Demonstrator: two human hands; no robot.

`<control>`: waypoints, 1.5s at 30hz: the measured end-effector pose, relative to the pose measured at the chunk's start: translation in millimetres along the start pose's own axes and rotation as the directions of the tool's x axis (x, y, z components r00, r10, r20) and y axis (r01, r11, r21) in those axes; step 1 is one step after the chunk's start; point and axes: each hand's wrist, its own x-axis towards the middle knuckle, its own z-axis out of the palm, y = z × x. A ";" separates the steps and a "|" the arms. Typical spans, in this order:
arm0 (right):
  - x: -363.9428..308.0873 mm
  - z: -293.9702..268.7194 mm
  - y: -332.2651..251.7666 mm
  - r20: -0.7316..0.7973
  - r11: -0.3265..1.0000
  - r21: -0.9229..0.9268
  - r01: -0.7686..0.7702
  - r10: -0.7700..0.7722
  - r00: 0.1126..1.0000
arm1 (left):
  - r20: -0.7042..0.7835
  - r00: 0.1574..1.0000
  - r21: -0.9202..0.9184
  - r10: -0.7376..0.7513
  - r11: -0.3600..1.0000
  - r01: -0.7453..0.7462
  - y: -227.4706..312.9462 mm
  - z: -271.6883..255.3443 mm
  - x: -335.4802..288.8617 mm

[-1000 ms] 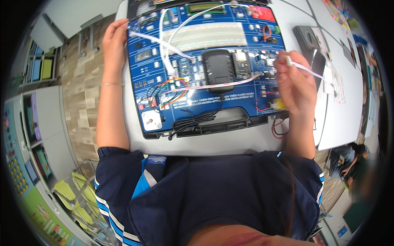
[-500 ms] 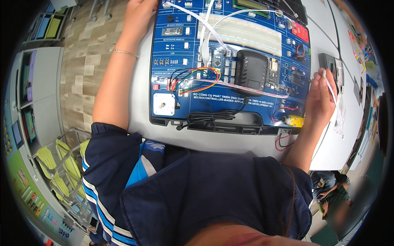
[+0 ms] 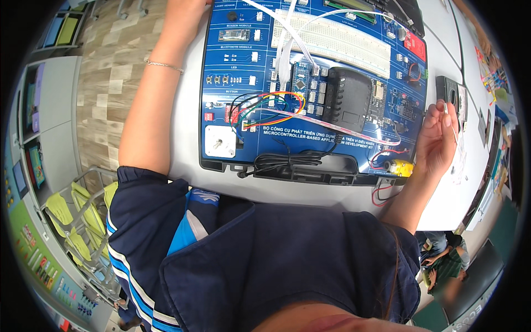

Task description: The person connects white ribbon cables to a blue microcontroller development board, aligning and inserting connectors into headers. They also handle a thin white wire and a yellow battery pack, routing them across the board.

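Note:
A blue electronics development board (image 3: pixel 257 148) in a black case lies in front of me. My left hand (image 3: pixel 187 17) is at its far left corner; the fingers are cut off by the upper edge of the picture. Beyond the board's right edge, my right hand (image 3: pixel 437 145) is closed, pinching the small white plug of a thin cable (image 3: pixel 446 108) between thumb and fingers. The board carries a white breadboard (image 3: pixel 332 41), a black power adapter (image 3: pixel 348 99), a coiled black cord (image 3: pixel 293 160), coloured jumper wires (image 3: pixel 301 103) and a yellow gear motor (image 3: pixel 399 167).
The case stands on a white table (image 3: pixel 437 205). Right of it lie a black box-like object (image 3: pixel 447 91) and clear plastic bags. Green chairs (image 3: pixel 83 205) and grey cabinets (image 3: pixel 61 105) are to the left. Another person sits at the lower right.
The board sits slightly lower and more tilted in the view. My right hand, still pinching the plug, appears a little further right and lower.

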 end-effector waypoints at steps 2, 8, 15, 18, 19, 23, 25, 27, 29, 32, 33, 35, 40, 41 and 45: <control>-0.2 0.2 0.2 0.002 1.000 0.007 -0.005 0.005 1.000 | -0.002 1.000 0.006 0.002 1.000 -0.002 1.0 0.7 -0.1; -3.8 -0.2 -0.9 -0.038 0.999 -0.052 -0.014 0.012 0.999 | 0.005 1.000 0.023 0.009 1.000 -0.009 2.8 0.6 0.2; -5.4 -3.9 0.0 -0.069 0.997 -0.073 -0.028 0.023 0.997 | 0.003 1.000 0.043 0.024 0.999 -0.024 5.2 3.1 -2.4; -5.0 -4.2 -1.9 -0.063 0.996 -0.071 -0.046 0.042 0.997 | -0.007 1.000 0.053 0.018 0.998 -0.017 5.4 3.4 -1.7; -4.5 -5.4 -2.1 -0.053 0.996 -0.067 -0.052 0.048 0.997 | -0.011 1.000 0.034 0.014 0.999 -0.013 4.9 3.1 -1.9; -8.2 -7.4 -1.8 -0.043 0.993 -0.102 -0.054 0.050 0.998 | -0.025 1.000 0.002 0.004 1.000 -0.004 4.0 3.1 -2.0; -8.6 -5.6 -2.7 -0.018 0.993 -0.104 -0.052 0.050 0.999 | -0.026 1.000 0.008 0.005 1.000 -0.005 3.5 3.2 -1.0; -8.4 -3.9 -2.3 -0.002 0.994 -0.100 -0.050 0.050 0.999 | -0.023 1.000 0.015 0.004 1.000 -0.004 2.0 0.8 -0.9; -9.4 -3.1 -2.5 0.000 0.995 -0.091 -0.048 0.048 0.999 | -0.021 1.000 0.018 0.014 1.000 -0.014 1.6 -0.3 -1.0; -10.6 1.0 -4.5 0.021 0.994 -0.081 -0.074 0.076 0.997 | -0.035 0.999 0.013 0.013 1.000 -0.012 5.0 3.5 -2.7; -11.0 1.9 -4.9 0.036 0.994 -0.083 -0.074 0.077 0.996 | -0.042 0.999 0.008 0.009 1.000 -0.008 5.6 5.1 -3.1; -11.7 3.3 -5.2 0.066 0.994 -0.085 -0.072 0.077 0.995 | -0.033 0.999 0.013 0.019 1.000 -0.019 3.0 1.8 -1.9; -12.1 8.3 -5.3 0.053 0.994 -0.084 -0.074 0.078 0.995 | -0.037 0.999 -0.014 0.003 1.000 -0.004 -1.0 -2.0 1.0; -12.3 9.6 -4.8 0.043 0.994 -0.084 -0.075 0.078 0.996 | -0.038 0.999 -0.027 0.005 1.000 -0.006 0.3 -0.1 -0.1; -13.9 12.8 -4.7 -0.047 0.983 -0.172 -0.059 0.052 0.998 | -0.057 0.998 -0.072 -0.020 0.997 0.016 8.0 9.5 -3.4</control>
